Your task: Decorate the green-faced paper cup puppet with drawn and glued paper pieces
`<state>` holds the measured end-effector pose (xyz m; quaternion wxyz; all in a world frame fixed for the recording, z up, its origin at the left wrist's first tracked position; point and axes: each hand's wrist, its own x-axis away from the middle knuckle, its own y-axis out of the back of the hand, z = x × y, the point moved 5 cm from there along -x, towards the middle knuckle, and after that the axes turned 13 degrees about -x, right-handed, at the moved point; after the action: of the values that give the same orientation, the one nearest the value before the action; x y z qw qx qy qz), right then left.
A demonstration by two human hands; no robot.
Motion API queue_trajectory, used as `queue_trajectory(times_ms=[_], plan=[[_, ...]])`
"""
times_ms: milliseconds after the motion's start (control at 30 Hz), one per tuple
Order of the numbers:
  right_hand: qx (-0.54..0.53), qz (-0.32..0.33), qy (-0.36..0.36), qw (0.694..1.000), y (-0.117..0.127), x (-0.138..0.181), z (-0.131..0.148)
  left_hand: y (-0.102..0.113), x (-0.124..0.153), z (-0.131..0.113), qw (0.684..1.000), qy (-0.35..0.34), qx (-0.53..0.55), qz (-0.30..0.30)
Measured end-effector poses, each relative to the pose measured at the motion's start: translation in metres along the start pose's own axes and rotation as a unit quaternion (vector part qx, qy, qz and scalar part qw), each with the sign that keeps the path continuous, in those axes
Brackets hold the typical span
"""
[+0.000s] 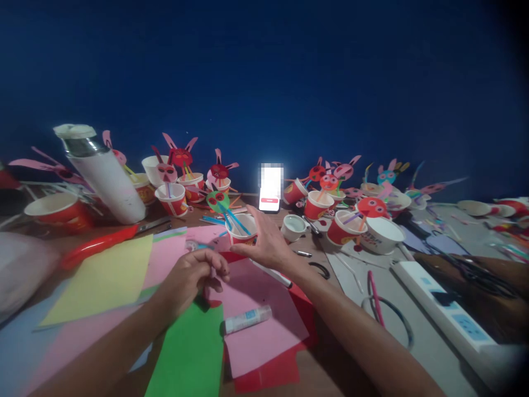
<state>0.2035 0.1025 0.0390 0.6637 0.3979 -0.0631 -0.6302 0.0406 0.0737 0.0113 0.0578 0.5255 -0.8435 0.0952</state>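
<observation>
My left hand [194,275] hovers over the coloured paper sheets with its fingers curled in a pinch; what it holds, if anything, is too small to make out. My right hand [266,242] reaches forward with fingers spread, its fingertips next to a red paper cup [242,230] that carries a green paper face on blue straws. A white pen [273,274] lies under the right wrist. A glue stick [247,320] lies on the pink sheet [256,314] below both hands.
Many paper cups with pink-eared animal faces [182,165] crowd the back of the table. A lit phone [270,187] stands upright in the middle. A white bottle [103,173] leans at left, a power strip [446,309] lies at right, a yellow sheet [107,278] at left.
</observation>
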Motion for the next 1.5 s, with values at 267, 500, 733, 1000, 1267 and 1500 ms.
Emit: queue_trajectory(times_ms=[267,500,733,1000,1267,1500], plan=[[-0.020,0.006,-0.002,1.000,-0.007,-0.004,-0.004,0.004,-0.003,0.004,0.998,0.017,0.063,-0.003],[-0.073,-0.025,0.011,0.997,0.000,-0.001,0.002,0.012,-0.005,0.004,0.994,0.027,0.108,-0.004],[-0.140,0.002,-0.025,0.990,0.017,0.005,0.015,0.034,0.000,-0.006,0.992,0.008,0.121,-0.037],[-0.132,0.082,0.011,0.988,0.015,0.009,0.023,0.045,0.004,-0.009,0.992,-0.004,0.051,-0.118],[-0.126,0.119,0.050,0.984,0.009,0.011,0.028,0.042,0.004,-0.015,0.992,-0.058,0.050,-0.099],[-0.117,0.151,0.030,0.981,0.002,0.015,0.032,0.046,0.003,-0.011,0.993,-0.045,0.069,-0.083]])
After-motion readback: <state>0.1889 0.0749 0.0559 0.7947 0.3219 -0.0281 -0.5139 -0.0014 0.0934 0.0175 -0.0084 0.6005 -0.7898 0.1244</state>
